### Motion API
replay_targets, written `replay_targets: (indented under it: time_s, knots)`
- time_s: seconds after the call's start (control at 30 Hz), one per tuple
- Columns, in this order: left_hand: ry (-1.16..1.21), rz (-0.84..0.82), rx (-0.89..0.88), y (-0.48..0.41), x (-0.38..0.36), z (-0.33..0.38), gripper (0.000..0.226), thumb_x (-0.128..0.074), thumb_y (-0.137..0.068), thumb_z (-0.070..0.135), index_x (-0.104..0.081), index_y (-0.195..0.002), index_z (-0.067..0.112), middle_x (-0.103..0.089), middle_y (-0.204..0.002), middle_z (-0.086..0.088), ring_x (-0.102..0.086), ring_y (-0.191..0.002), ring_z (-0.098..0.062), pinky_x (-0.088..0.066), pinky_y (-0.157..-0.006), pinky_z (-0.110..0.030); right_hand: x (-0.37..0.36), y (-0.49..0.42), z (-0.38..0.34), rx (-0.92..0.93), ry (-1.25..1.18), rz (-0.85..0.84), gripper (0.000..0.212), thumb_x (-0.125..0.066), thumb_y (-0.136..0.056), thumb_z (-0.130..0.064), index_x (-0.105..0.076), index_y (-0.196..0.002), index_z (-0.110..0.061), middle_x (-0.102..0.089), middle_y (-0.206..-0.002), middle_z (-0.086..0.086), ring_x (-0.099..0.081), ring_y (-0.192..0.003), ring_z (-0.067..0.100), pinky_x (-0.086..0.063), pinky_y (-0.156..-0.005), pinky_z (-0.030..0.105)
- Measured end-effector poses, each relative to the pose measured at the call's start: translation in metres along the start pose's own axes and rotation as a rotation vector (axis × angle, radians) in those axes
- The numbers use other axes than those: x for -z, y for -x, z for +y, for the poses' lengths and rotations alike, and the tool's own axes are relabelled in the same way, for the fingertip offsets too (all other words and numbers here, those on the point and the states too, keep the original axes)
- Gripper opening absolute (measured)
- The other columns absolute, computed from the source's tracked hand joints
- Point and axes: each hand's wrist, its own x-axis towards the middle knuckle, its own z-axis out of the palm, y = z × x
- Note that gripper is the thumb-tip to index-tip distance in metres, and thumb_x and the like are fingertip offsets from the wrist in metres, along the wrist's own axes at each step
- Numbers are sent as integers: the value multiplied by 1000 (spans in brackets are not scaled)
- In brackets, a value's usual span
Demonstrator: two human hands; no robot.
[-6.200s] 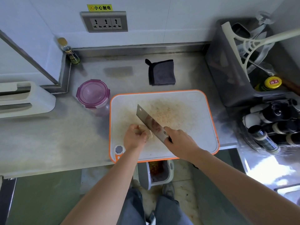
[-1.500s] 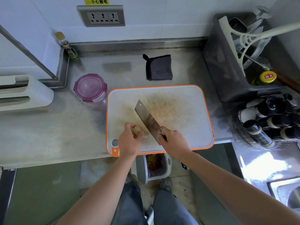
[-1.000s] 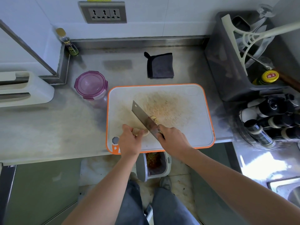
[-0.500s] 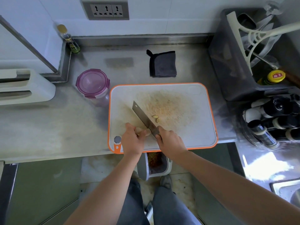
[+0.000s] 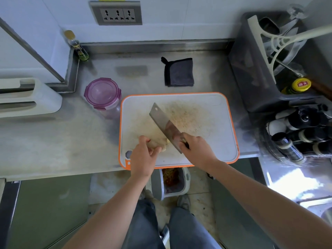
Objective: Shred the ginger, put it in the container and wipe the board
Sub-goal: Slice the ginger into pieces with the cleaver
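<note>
— While the camera drifts, the cleaver (image 5: 164,127) comes down again beside the ginger (image 5: 158,141), and the loose slices seen a moment ago are out of sight.

— Hands?

— Right hand (image 5: 196,150) clenched on the handle, left hand (image 5: 143,157) pinching the ginger on the board (image 5: 215,141). Slicing continues; the container (image 5: 102,94) remains lidded, cloth (image 5: 179,72) untouched.

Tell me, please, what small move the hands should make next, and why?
Probably another cut: bring the knife down beside the left hand, then edge the fingers back. The right hand holds the blade tilted over the ginger, which the left hand pins to the board. The piece looks mostly whole, and the container has its lid on.
</note>
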Motion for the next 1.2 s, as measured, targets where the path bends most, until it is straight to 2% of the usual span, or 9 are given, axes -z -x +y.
replay_targets:
  time_s: [0.17,0.3,0.4,0.57,0.73,0.9,1.0,1.1,1.2]
  knots:
    - [25,11,23,2,0,6,40,-69,-87,33,-46,-113,13,-58,-80,7,-58,-73,-12,-33,-59,-20,-3,7,5,-50,68,64,15,-41,-97,-25,-51,-100,-14,-52,-66,5,-50,-62,28,-32,-49,30]
    - [-23,23,64,2,0,14,48,-69,-83,48,-42,-108,16,-60,-82,6,-55,-71,-14,-32,-52,-21,1,4,15,-164,86,180,12,-41,-97,-24,-43,-90,-15,-48,-61,2,-49,-59,28,-32,-48,31]
    - [-36,35,74,0,-4,19,44,-69,-84,40,-38,-104,17,-57,-81,5,-53,-70,-16,-27,-48,-20,-2,6,22,-211,138,167,6,-40,-95,-17,-42,-91,-13,-47,-60,1,-51,-59,28,-33,-48,30]
    - [63,-19,221,-6,-7,21,38,-67,-82,23,-41,-109,19,-57,-90,3,-54,-78,-22,-35,-61,-29,-20,13,14,-160,122,69,6,-39,-96,-15,-34,-96,-16,-48,-62,2,-49,-57,25,-30,-45,29]
    - [297,-56,348,-11,1,12,27,-70,-80,17,-56,-102,13,-56,-85,6,-56,-83,-20,-38,-65,-27,-10,10,19,-198,95,176,8,-38,-97,-15,-42,-103,-11,-48,-61,3,-48,-55,25,-27,-43,30]
    - [228,163,366,0,25,-7,34,-43,-91,34,-60,-91,4,-59,-81,-4,-52,-79,-27,-34,-67,-30,-8,15,19,-334,120,214,15,-34,-98,-15,-41,-108,-7,-57,-73,9,-53,-64,29,-39,-53,34]
    - [223,225,317,7,34,-22,41,-27,-88,34,-54,-70,9,-64,-84,-11,-55,-82,-30,-36,-70,-34,-29,22,-6,-291,100,112,17,-34,-98,-13,-38,-112,-6,-52,-68,3,-48,-57,20,-32,-45,29]
    - [139,241,325,11,40,-34,45,-28,-92,32,-58,-94,-2,-57,-101,-25,-52,-99,-36,-38,-85,-41,-57,24,-35,-186,124,36,24,-34,-98,-13,-33,-121,-6,-54,-69,4,-46,-53,14,-30,-42,25]
    - [197,234,348,17,48,-31,28,-39,-100,16,-58,-101,-6,-55,-102,-26,-51,-99,-36,-38,-86,-41,-63,13,-51,-127,133,19,15,-33,-98,-11,-36,-113,-7,-54,-71,7,-51,-57,22,-37,-46,30]
